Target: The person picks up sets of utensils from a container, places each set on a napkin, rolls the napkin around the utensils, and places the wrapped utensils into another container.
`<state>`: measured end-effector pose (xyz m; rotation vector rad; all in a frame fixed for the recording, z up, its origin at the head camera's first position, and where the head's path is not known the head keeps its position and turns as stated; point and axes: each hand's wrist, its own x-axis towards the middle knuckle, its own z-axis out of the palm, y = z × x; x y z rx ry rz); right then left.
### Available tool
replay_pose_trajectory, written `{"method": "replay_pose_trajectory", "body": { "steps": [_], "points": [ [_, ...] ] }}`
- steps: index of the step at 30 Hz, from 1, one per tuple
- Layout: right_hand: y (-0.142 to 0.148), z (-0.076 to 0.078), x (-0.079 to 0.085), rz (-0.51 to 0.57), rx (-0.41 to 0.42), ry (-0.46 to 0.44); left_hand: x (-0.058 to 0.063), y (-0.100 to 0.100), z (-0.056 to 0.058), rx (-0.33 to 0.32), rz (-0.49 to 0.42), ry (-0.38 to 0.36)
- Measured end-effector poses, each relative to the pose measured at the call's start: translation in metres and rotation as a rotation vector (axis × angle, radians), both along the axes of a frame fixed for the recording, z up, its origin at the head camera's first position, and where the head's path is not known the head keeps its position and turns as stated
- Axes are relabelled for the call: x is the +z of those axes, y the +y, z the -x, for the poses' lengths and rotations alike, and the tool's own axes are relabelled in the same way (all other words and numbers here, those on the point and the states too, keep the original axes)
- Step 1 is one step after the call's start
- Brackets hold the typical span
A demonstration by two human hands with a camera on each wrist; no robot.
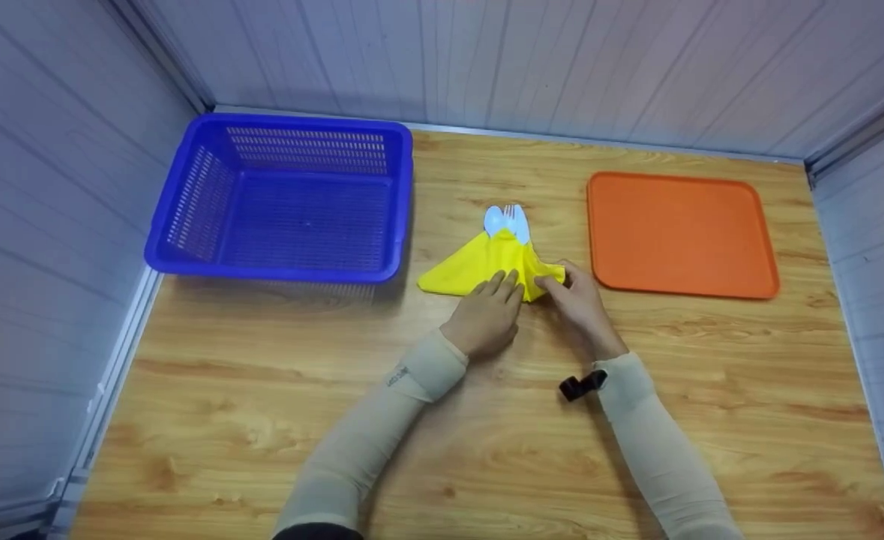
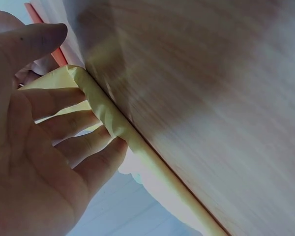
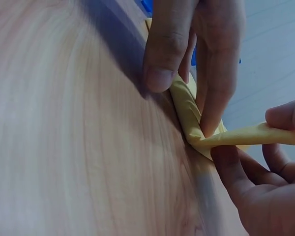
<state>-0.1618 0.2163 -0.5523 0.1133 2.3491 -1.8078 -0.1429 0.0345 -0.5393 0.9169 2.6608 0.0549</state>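
Wood-grain desk [image 1: 501,465], pale panelled walls [image 1: 456,60] behind. Folded yellow cloth napkin [image 1: 462,264] lies between blue perforated basket [image 1: 292,272] and orange rectangular tray [image 1: 681,236], covering lower ends of 3 white utensils [image 1: 510,223]. Left hand [image 1: 486,316], fingers extended, presses napkin; right hand [image 1: 582,306] pinches its right corner.

A wood-grain tabletop [image 1: 224,465] stands enclosed on three sides; the pale, grooved back wall [image 1: 486,67] rises behind it, a metal strip [image 1: 486,133] running along its foot; the left wall [image 1: 29,195], tinged bluish violet, and the paler right wall [image 1: 880,255] flank the yellow-brown surface and meet the back wall at framed corners; the light is soft, with blurred shadows [image 3: 120,54] across the wood.
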Motion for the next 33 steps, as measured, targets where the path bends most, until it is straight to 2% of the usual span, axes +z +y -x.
{"method": "replay_pose_trajectory", "body": {
  "steps": [10,14,20,23,27,33],
  "points": [
    [-0.008,-0.003,-0.004,0.097,0.037,0.017,-0.001,-0.001,0.002,-0.006,-0.019,-0.008],
    [-0.010,-0.006,-0.003,0.088,0.042,0.033,-0.001,-0.002,0.002,-0.016,-0.035,-0.006],
    [-0.011,-0.007,0.001,0.156,0.033,-0.027,0.000,-0.006,0.002,-0.043,-0.029,0.010],
    [-0.010,-0.007,0.001,0.117,0.055,-0.010,0.000,-0.007,0.003,-0.045,-0.046,-0.002],
    [-0.010,-0.008,-0.001,-0.031,0.109,0.073,-0.002,-0.009,0.003,-0.044,-0.087,-0.019],
    [-0.013,-0.010,-0.002,-0.099,0.154,0.138,-0.004,-0.015,0.004,-0.051,-0.143,-0.007]
  ]
}}
